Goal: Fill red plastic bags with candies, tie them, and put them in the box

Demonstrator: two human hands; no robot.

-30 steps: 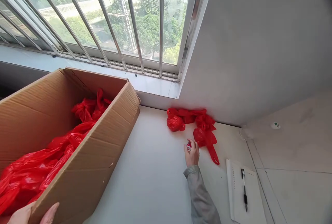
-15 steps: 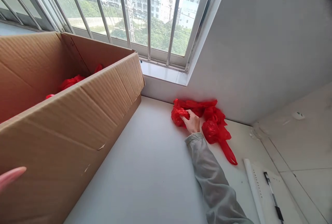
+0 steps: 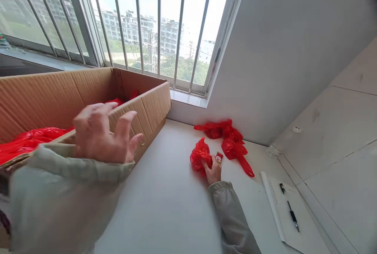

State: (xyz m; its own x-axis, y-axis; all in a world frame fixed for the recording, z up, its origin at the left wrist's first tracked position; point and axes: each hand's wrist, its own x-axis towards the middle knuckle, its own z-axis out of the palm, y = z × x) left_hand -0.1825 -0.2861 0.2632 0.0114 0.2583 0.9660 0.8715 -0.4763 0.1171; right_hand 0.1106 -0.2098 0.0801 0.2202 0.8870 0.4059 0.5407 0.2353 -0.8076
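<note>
My right hand grips a bunched red plastic bag low over the white tabletop. A small red packet with a pale printed mark shows just past its fingers; whether they touch it I cannot tell. My left hand, slightly blurred, hovers in front of the near side of the cardboard box with its fingers spread and nothing in them. Inside the box lie more red plastic bags. Further red bags rest against the wall, right of the bag I hold.
A notebook with a black pen and its cap lies at the right of the table. A barred window rises behind the box. The grey wall bounds the table's back.
My right hand has drawn the bunched bag away from the wall pile, toward me. My left hand has come up in front of the box. The view has tilted upward.
</note>
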